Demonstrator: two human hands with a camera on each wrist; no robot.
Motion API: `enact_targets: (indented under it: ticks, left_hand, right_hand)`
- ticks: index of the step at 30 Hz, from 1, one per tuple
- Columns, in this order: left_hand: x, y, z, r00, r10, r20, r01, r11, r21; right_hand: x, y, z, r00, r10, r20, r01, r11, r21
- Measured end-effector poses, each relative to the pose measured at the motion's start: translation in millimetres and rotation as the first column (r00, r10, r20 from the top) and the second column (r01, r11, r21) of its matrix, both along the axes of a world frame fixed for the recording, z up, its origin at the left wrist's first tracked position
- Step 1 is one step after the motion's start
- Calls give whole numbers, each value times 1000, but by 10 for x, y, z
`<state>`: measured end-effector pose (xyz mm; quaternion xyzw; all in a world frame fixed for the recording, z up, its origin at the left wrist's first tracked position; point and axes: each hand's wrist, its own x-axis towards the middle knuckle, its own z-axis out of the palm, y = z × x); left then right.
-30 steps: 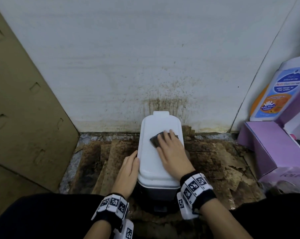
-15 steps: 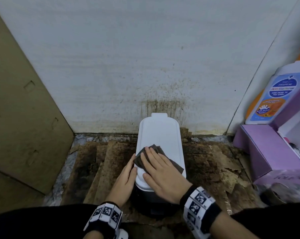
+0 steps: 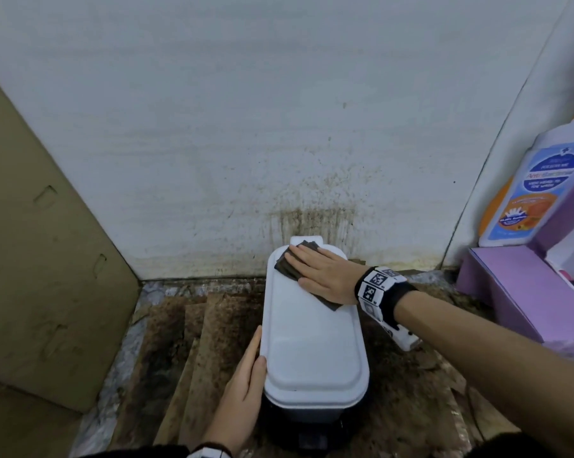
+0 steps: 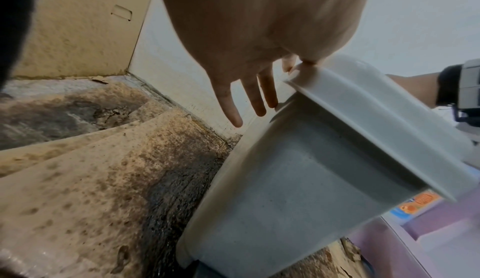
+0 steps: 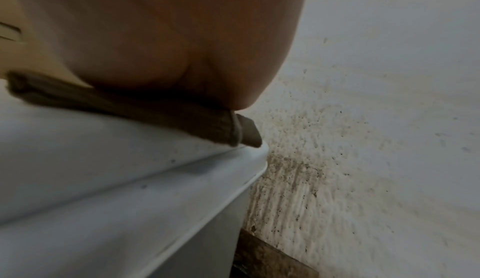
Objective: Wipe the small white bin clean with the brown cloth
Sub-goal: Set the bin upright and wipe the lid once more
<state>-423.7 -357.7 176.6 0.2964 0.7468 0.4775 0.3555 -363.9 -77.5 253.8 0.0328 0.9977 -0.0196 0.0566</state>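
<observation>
The small white bin (image 3: 313,328) stands on the stained floor against the wall, and its lid is being wiped: the brown cloth (image 3: 287,264), folded, is pressed flat on the far end of the lid under the straight fingers of the right hand (image 3: 325,276). The bin is steadied by the left hand (image 3: 242,385), laid open against its near left edge. The next stroke probably has to be drawn towards the near, uncovered part of the lid, with even pressure, and the sides seem not yet wiped.

Stained floor (image 3: 212,342) bears the white bin (image 3: 312,342).
</observation>
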Motion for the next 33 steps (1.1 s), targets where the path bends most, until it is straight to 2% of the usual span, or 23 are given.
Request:
enact_targets:
  ticks: [5, 7, 10, 16, 20, 24, 28, 33]
  left_hand:
    - [-7, -4, -22, 999, 26, -45, -24, 999, 36]
    - [-8, 1, -20, 999, 26, -26, -24, 999, 43]
    - [-10, -11, -31, 1000, 17, -11, -17, 999, 37]
    - [21, -44, -25, 1000, 25, 7, -26, 997, 66]
    - [40, -50, -41, 1000, 23, -7, -23, 997, 70]
    - [53, -38, -1, 999, 31, -29, -29, 996, 87]
    - [46, -16, 11, 998, 35, -44, -32, 997, 67]
    - [33, 24, 63, 1000, 27, 0, -27, 999, 22]
  right_hand:
    - [-40, 11, -118, 1000, -14, -8, 14, 1000, 18]
    - [66, -90, -128, 1000, -11, 9, 11, 1000, -23]
    - [314, -379, -124, 1000, 10, 29, -7, 995, -103]
    - [858, -1113, -96, 994, 85, -62, -92, 990, -103]
    - [1012, -1313, -114, 995, 74, -72, -83, 987, -138]
    - [904, -1167, -98, 992, 108, -66, -117, 984, -136]
    - [606, -778, -71, 988, 147, -50, -153, 973, -173]
    - [112, -207, -72, 998, 43, -47, -50, 989, -139]
